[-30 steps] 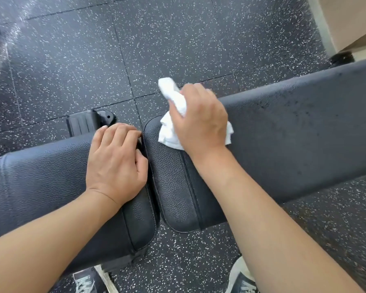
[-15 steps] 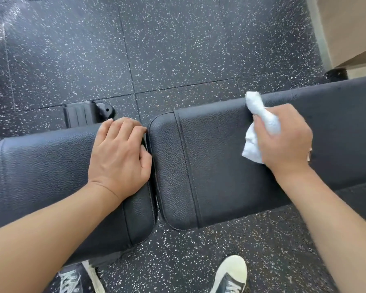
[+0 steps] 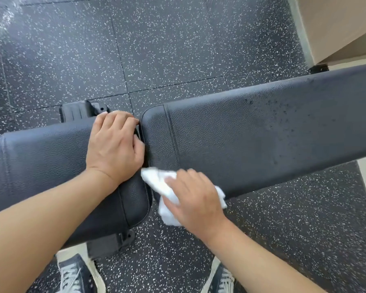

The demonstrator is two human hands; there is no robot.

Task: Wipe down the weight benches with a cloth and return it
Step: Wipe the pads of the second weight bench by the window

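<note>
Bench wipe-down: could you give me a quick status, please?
Left hand braced on seat pad. Right hand holding cloth at back pad's near edge. Nothing in the way.

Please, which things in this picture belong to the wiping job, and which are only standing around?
For the job: white cloth, back pad, seat pad, right hand, left hand.
Only around: speckled floor, shoes, beige wall.
</note>
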